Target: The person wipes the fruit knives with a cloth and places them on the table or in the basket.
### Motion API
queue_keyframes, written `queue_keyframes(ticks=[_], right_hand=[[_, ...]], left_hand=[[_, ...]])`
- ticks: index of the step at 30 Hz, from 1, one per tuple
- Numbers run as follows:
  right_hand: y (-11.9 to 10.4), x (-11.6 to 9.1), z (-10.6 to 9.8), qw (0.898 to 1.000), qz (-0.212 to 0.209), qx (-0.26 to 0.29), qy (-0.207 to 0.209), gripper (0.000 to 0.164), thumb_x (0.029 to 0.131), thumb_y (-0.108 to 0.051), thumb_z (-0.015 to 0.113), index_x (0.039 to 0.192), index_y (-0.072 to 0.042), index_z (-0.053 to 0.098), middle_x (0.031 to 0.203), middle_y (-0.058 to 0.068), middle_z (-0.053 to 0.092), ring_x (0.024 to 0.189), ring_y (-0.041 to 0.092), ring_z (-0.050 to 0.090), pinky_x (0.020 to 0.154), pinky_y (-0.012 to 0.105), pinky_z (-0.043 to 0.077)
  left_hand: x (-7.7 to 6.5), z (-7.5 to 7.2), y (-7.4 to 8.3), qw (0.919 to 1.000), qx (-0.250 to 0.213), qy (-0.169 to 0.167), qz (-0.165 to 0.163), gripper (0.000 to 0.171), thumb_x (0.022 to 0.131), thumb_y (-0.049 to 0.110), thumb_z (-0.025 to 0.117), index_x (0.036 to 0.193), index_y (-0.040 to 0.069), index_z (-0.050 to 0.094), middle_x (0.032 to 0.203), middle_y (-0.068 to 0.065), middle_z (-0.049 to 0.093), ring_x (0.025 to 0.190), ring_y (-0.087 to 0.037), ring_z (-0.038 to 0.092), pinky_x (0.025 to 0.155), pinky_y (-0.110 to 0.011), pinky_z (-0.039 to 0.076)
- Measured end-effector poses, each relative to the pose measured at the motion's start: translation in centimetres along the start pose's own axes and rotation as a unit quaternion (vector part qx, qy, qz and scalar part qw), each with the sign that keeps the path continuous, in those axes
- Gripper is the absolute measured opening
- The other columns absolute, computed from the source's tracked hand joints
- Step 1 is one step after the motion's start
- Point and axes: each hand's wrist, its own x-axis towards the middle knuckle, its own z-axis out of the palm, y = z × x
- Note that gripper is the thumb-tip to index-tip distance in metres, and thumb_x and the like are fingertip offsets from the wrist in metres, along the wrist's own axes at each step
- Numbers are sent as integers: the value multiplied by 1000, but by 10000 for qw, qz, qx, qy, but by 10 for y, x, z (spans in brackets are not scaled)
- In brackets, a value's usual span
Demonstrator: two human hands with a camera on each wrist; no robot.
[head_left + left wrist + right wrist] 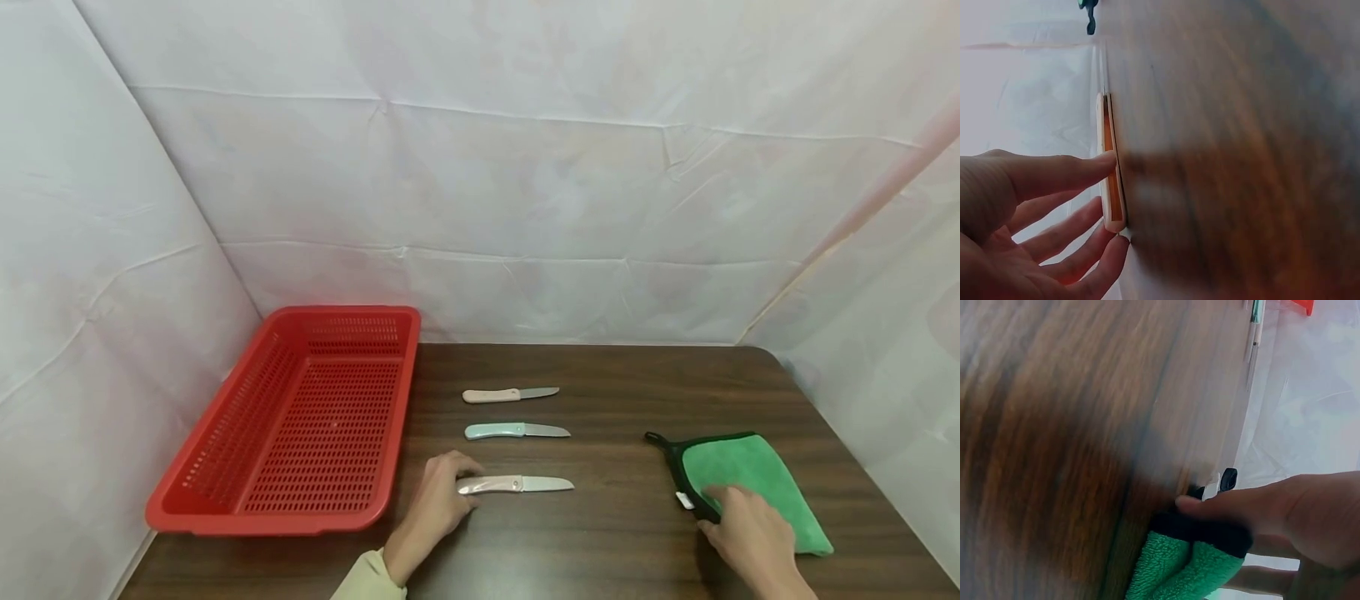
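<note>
In the head view, three folding knives lie unfolded in a row, blades to the right. Nearest is a knife with a pale pinkish handle (491, 484); my left hand (441, 493) pinches its handle end between thumb and fingers. The left wrist view shows the handle's slotted edge (1110, 169) between them. Beyond it lie a light-blue-handled knife (497, 430) and a cream-handled knife (492, 396). On the right, my right hand (752, 532) grips the near edge of a folded green cloth (750, 469) with black trim and a loop; its thumb (1210, 505) presses on the black border.
A red slotted plastic basket (405, 392) stands at the left of the dark wood table (600, 533). White sheeting (525, 183) hangs behind the table and along both sides.
</note>
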Motion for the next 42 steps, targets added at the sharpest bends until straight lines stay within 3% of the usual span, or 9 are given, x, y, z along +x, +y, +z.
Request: queue_keyframes(ticks=[6,11,15,20,26,28,32,36,42], right_hand=[[-2,0,2,9981,-363,-50,496,38,63,-5,68,100,-3,63,92,22,61,58,26,55,38,38,39],[0,3,5,9929,-656,-114,986,35,58,2,63,93,-2,64,77,20,61,53,25,53,36,38,36],[2,11,4,9930,-703,-113,937,35,60,2,63,95,1,63,72,19,61,48,21,48,36,35,34],[4,14,1,9971,-574,-103,494,38,66,-3,65,103,2,60,71,17,60,47,18,46,36,32,33],[5,11,-3,9984,-493,-174,221,50,65,-29,76,104,-2,60,78,15,62,52,19,53,38,35,39],[5,10,-3,9978,-574,-213,267,46,65,-27,76,100,-3,60,74,12,61,52,18,52,38,35,38],[3,12,1,9941,-825,-381,584,18,66,-3,67,81,-5,58,60,5,53,49,19,47,36,34,34],[3,15,8,9886,-1019,-488,1000,16,58,4,58,65,-8,49,52,3,45,45,18,40,34,32,29],[7,20,8,9929,-797,-166,871,17,61,-1,62,77,-1,56,51,3,44,44,17,39,35,30,29]], left_hand=[[6,-1,-2,9990,-116,-371,-199,31,52,-7,76,77,10,69,74,1,64,71,-14,57,60,-25,46],[8,-2,-4,9984,-204,-465,-229,26,55,-6,75,75,12,70,72,3,64,71,-13,56,59,-24,44],[8,-2,-5,9985,-266,-410,-234,23,58,-1,75,75,14,71,76,5,65,76,-13,57,64,-26,46],[7,-2,-4,9982,-361,-378,-301,22,60,2,74,75,17,70,79,8,65,79,-13,57,66,-26,46],[5,-4,-3,9980,-402,-313,-373,21,60,2,75,75,17,70,79,7,65,80,-13,57,69,-29,46],[5,-5,-3,9980,-413,-295,-389,21,60,2,75,74,17,70,79,7,65,81,-13,57,70,-30,46],[5,-6,-4,9976,-461,-276,-433,20,60,4,75,74,17,70,80,7,64,83,-14,57,71,-31,46],[5,-5,-5,9970,-584,-228,-458,21,60,5,76,75,18,70,81,8,64,83,-13,56,72,-31,45],[6,-2,-6,9949,-907,-107,-432,24,57,5,77,76,19,71,79,10,64,83,-12,57,76,-33,44]])
